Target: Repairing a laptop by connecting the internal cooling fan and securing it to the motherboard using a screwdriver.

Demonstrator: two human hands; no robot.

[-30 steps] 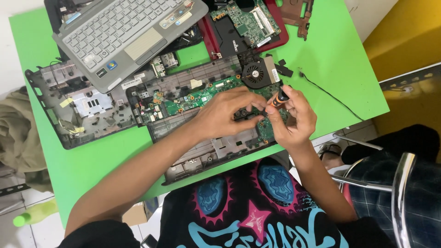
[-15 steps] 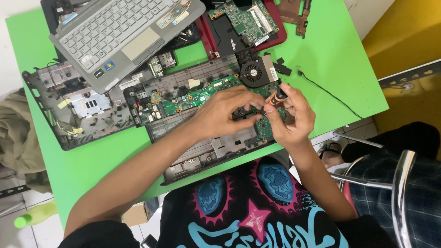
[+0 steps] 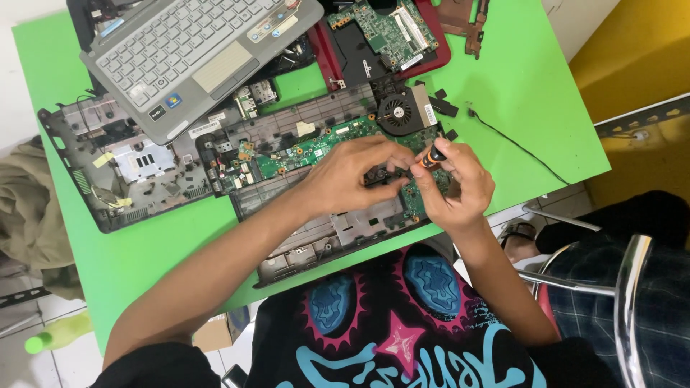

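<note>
On green table: right hand pinches orange-black screwdriver over green motherboard; left hand fingers curled, pressing board. Fan, silver keyboard panel just behind.

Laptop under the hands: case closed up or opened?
Opened. The laptop base has no top cover; its green motherboard and fan lie exposed. The right hand holds an orange screwdriver over it.

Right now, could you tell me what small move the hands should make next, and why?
Probably keep the left hand pressing on the green motherboard while the right hand turns the orange-handled screwdriver, since its tip is already pointed down at the board beside the cooling fan.
</note>
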